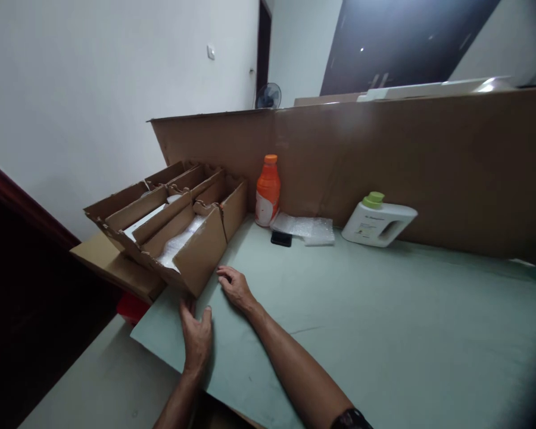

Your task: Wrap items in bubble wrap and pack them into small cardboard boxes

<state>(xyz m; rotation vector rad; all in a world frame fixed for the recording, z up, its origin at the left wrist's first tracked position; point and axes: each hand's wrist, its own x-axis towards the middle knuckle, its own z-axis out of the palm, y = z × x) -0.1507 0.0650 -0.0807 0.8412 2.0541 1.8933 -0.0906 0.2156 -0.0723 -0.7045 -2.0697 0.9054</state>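
A cardboard organizer box with several divided compartments stands at the left of the table. Clear bubble wrap lies in its nearest compartment, and something white shows in another. My left hand is at the box's near bottom corner, thumb apart from the fingers; the fingertips are partly hidden, and I cannot tell if they touch the cardboard. Just right of the box, my right hand rests on the pale green tabletop, its fingers loosely bent and holding nothing.
Toward the back stand an orange bottle and a white jug with a green cap. A black phone-like object and bubble wrap lie between them. A cardboard wall borders the rear; a red container sits below the left edge.
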